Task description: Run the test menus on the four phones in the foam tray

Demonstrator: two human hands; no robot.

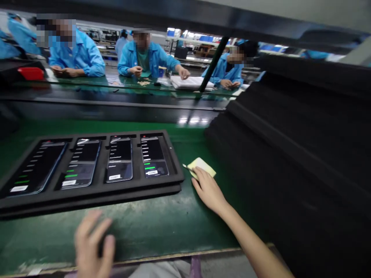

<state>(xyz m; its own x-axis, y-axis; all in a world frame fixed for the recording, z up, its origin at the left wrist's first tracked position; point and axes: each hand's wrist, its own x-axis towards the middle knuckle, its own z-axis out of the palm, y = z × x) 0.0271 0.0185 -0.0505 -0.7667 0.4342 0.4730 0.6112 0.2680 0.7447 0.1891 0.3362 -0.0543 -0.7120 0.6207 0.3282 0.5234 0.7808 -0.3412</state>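
A black foam tray (95, 191) lies on the green bench and holds several phones (120, 159) with lit screens. My right hand (208, 189) reaches to a yellow pad (203, 166) just right of the tray; its fingers are bent down onto the pad's near edge, beside a thin metal tool (187, 167). My left hand (92, 247) hovers blurred at the bench's near edge, fingers curled, thumb forward; nothing shows in it.
A tall stack of black foam trays (290, 154) fills the right side. Beyond a dark conveyor (116, 104), three people in blue coats sit at a far table with a white tray (188, 82). A red box (30, 73) stands far left.
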